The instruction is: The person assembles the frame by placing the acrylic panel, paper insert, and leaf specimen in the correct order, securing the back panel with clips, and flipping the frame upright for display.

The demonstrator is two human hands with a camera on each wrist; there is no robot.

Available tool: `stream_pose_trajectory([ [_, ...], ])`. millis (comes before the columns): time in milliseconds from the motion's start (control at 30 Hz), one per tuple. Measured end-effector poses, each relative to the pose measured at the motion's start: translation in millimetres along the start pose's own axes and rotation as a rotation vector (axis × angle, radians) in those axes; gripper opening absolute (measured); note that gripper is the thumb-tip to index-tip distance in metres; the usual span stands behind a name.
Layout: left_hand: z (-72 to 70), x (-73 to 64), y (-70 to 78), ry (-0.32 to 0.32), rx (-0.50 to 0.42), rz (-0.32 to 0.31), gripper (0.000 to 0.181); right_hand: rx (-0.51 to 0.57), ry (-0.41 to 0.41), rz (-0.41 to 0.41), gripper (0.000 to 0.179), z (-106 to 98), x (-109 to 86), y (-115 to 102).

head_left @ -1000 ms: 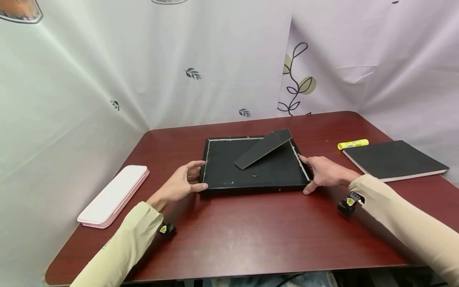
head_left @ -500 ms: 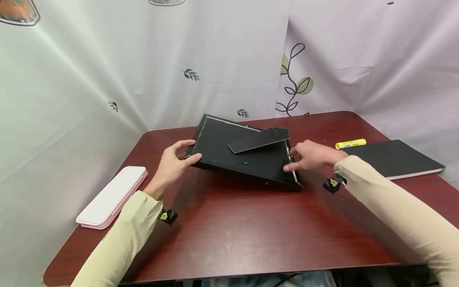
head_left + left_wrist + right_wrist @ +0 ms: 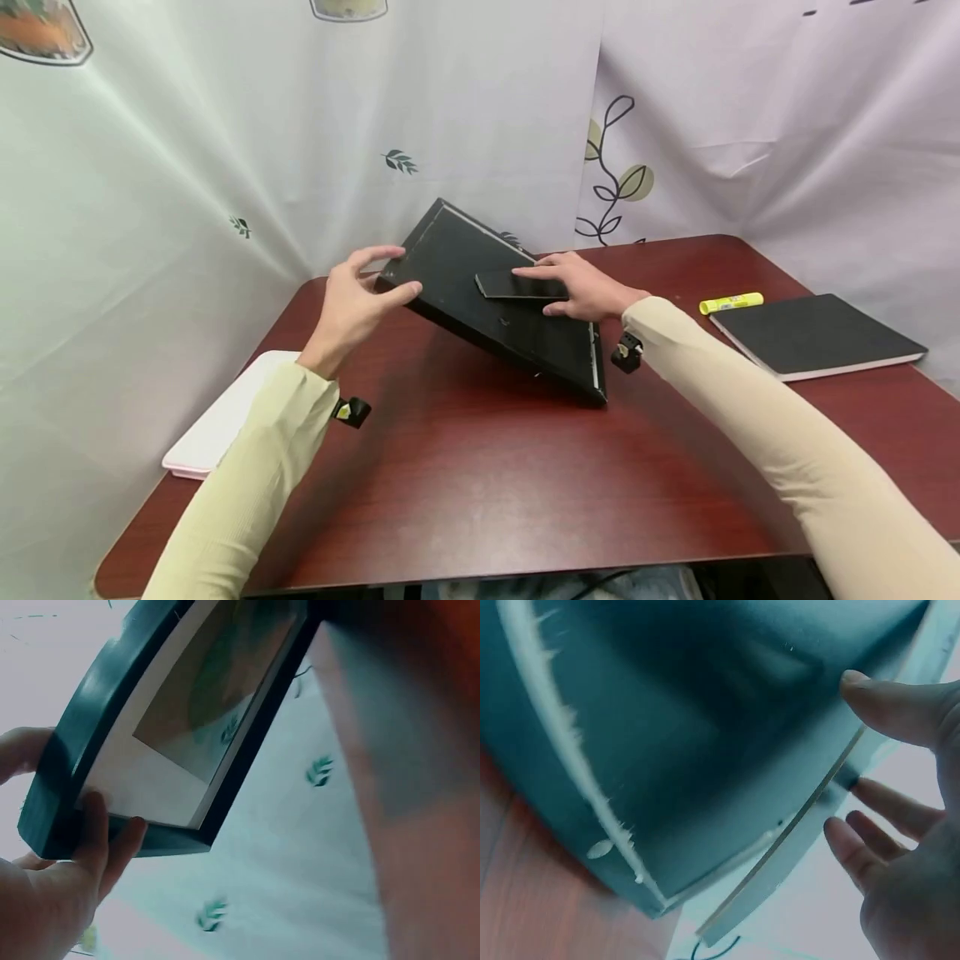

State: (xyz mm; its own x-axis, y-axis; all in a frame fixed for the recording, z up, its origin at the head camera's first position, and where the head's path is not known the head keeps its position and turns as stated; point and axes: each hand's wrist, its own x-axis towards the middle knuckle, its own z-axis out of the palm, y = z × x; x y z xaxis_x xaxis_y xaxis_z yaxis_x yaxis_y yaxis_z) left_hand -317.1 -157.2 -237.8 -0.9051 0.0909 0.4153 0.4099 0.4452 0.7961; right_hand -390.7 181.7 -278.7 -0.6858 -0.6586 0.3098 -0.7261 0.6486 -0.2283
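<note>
My left hand [image 3: 341, 308] grips the left edge of a black picture frame [image 3: 450, 267], thumb on the near side. The frame is tilted, its left side raised and its lower right corner down at the table. Its black back faces up, with a hinged stand [image 3: 510, 286] folded out from it. My right hand [image 3: 592, 287] reaches over that stand. In the right wrist view its fingers are spread to either side of the stand [image 3: 739, 915]; whether they touch it is unclear. The left wrist view shows the front of the picture frame [image 3: 71, 742], with glass and a white mat.
A white and pink case [image 3: 225, 417] lies on the table at left, partly behind the left sleeve. At right are a yellow glue stick [image 3: 731, 303] and a black-covered book [image 3: 817, 333]. A printed curtain [image 3: 480, 100] hangs behind the table.
The picture frame lay flat; my left hand has raised its left side, tilting it. My right hand has left the right edge and moved left and up to the stand.
</note>
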Motion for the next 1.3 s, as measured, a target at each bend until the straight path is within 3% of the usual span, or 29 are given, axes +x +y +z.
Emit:
stream_pose_trajectory([
  [300, -0.3, 32.7, 45.9, 0.096, -0.241, 0.235, 0.048, 0.054, 0.108, 0.008, 0.077, -3.4, 24.0, -8.1],
  [467, 1.9, 38.8, 59.8, 0.102, -0.322, 0.368, 0.045, 0.031, 0.207, -0.035, 0.079, 4.9, 31.0, -12.1],
  [567, 2.4, 36.6, 70.8, 0.121, -0.266, 0.438, 0.041, 0.035, 0.247, -0.045, 0.079, 9.9, 32.6, -14.5],
  [767, 3.2, 35.1, 92.7, 0.144, -0.021, 0.528, 0.021, 0.067, 0.262, -0.024, 0.080, 10.4, 32.8, -17.9],
  [1033, 29.9, 53.1, 102.5, 0.078, 0.303, 0.821, 0.015, 0.035, 0.271, -0.006, 0.077, 6.3, 29.9, -9.7],
  [1133, 46.5, 57.6, 101.4, 0.007, 0.400, 0.846, 0.013, 0.005, 0.263, 0.005, 0.078, 10.8, 25.6, -3.1],
  [1300, 72.9, 59.4, 92.8, -0.140, 0.487, 0.811, 0.017, -0.010, 0.192, 0.076, 0.081, 21.2, 18.6, 5.8],
])
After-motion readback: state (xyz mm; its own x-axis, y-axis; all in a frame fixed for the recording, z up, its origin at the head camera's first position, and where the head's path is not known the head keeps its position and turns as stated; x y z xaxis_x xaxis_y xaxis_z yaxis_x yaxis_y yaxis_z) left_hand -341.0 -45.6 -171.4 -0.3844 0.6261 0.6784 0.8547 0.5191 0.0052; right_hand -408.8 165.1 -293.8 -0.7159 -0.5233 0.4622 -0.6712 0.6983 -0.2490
